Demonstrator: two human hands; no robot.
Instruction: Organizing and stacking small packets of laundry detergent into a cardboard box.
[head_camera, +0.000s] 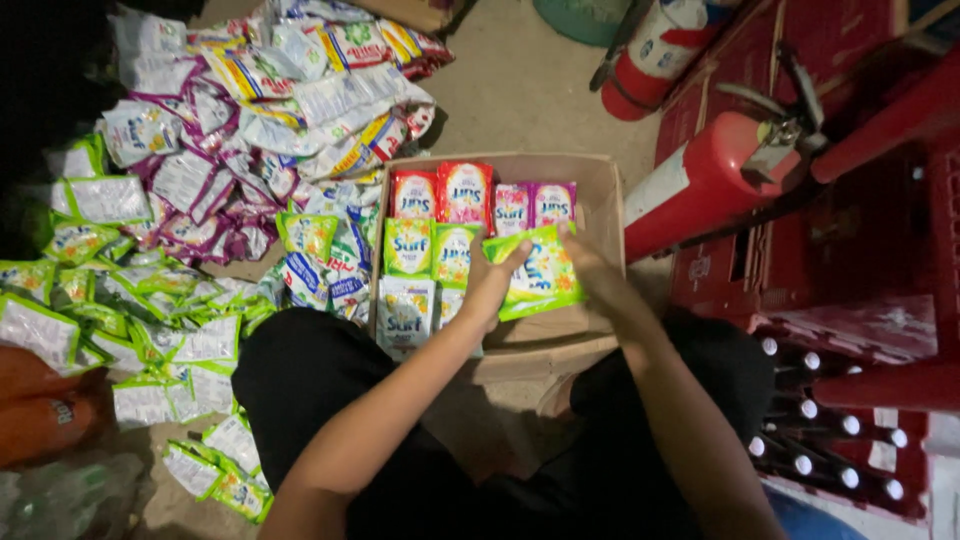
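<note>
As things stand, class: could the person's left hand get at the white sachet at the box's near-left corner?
Probably yes: the left hand is right beside the white sachet in the open cardboard box, with nothing covering it.
</note>
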